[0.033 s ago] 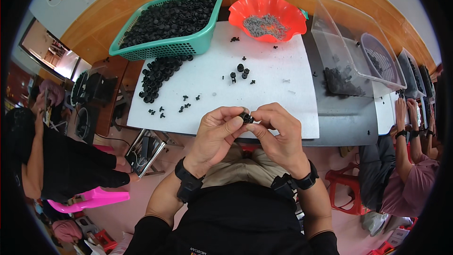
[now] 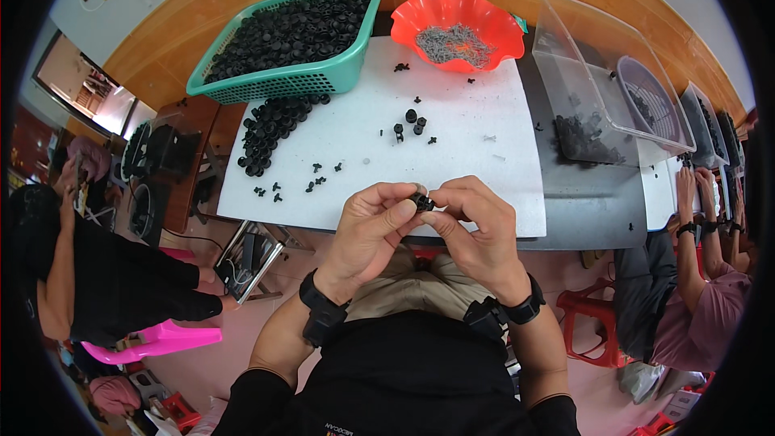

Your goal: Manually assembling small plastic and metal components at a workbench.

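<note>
Hands are together, left hand (image 2: 373, 230) and right hand (image 2: 476, 230) pinching one small black plastic part (image 2: 421, 201) between fingertips, dead centre over the white tabletop's (image 2: 484, 161) near edge; long axis too tiny to tell.

small black part (image 2: 422, 201) — mostly hidden by fingers (image 2: 401, 213)

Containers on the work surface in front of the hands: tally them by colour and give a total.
Green basket: 1
Red bowl: 1
Clear plastic bin: 1
Total: 3
More bins stand further right, too cut off at the picture's rim to count.
</note>
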Motion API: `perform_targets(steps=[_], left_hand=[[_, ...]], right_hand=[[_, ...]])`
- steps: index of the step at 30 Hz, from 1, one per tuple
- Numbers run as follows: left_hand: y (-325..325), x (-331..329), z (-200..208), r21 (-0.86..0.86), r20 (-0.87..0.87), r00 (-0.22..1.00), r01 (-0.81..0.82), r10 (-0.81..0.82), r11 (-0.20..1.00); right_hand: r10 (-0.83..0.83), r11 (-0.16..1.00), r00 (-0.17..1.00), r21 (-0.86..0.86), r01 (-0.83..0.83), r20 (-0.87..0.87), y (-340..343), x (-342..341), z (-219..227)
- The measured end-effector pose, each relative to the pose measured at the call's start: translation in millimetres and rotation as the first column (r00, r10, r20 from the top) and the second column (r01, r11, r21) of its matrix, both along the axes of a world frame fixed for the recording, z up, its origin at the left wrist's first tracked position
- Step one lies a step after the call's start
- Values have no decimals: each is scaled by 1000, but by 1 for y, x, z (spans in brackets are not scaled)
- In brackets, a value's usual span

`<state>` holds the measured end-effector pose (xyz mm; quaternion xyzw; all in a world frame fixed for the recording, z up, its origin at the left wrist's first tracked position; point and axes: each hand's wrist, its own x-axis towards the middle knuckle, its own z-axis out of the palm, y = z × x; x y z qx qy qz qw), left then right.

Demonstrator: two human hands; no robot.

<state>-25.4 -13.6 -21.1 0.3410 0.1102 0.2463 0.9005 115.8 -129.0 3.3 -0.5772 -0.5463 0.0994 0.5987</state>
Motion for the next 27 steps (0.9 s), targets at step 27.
perform_targets(steps=[27], left_hand=[[-8,2,2,47,-79,994,-67,71,997]], right_hand=[[-40,989,994,149,24,103,2,5,-13]])
